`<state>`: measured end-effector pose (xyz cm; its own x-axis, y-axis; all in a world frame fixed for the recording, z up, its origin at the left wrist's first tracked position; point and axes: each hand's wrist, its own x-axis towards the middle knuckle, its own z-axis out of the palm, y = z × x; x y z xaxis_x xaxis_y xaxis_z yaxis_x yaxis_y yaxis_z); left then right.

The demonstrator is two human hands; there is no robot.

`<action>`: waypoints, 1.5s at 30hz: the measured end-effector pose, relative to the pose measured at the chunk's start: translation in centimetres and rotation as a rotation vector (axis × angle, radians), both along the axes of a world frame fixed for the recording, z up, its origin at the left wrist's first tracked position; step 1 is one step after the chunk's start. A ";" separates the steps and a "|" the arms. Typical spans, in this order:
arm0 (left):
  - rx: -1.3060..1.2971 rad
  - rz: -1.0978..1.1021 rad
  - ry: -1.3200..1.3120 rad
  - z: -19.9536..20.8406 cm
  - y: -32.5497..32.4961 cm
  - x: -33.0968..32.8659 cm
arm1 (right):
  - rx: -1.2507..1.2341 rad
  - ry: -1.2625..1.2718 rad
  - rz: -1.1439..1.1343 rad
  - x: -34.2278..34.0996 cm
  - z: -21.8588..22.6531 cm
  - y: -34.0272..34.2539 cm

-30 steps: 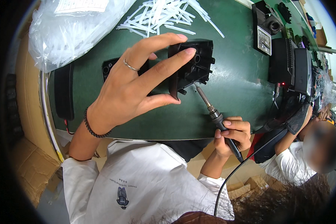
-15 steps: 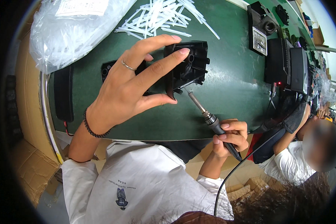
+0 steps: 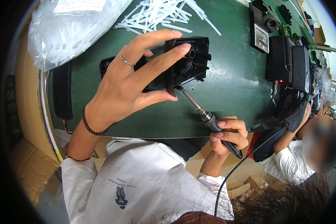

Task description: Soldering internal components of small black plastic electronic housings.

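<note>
My left hand (image 3: 128, 78), with a ring and a dark bead bracelet, grips a black plastic housing (image 3: 194, 59) between thumb and fingers. The open side of the housing shows ribs, posts and a round boss. In my right hand (image 3: 229, 136) is a soldering iron (image 3: 216, 125), held like a pen, its cable running down past my sleeve. The iron's metal end points up at the lower corner of the housing, next to a pale thin strip; whether the tip touches, I cannot tell. Another black part (image 3: 105, 66) lies partly hidden behind my left hand.
Many translucent plastic sticks (image 3: 158, 15) lie loose at the back of the green table (image 3: 235, 71). A clear bag (image 3: 67, 37) of them stands far left, above a long black object (image 3: 62, 91). Black box units (image 3: 280, 61) stand right. Another person (image 3: 291, 160) sits at lower right.
The iron has shifted slightly up and left, its end now closer to the housing's lower corner. My left hand still holds the housing in nearly the same place.
</note>
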<state>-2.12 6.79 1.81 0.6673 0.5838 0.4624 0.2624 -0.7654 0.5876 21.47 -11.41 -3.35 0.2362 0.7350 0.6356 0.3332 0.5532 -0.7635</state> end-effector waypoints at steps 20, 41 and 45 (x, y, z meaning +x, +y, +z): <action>0.018 0.007 0.011 0.6 0.0 0.3 | 0.134 0.087 -0.329 0.3 -1.3 -1.2; 0.205 -0.174 0.460 2.2 12.6 12.6 | 0.135 0.334 -0.642 -0.6 -1.0 -0.2; 0.277 -0.240 0.441 0.0 12.6 11.5 | 0.134 0.348 -0.616 -0.8 -1.3 -0.1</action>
<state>9.36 19.41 1.78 0.9309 0.2884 0.2241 0.2369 -0.9438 0.2307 20.63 -11.53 -4.65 0.7879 0.3243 0.5234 0.3644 0.4396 -0.8209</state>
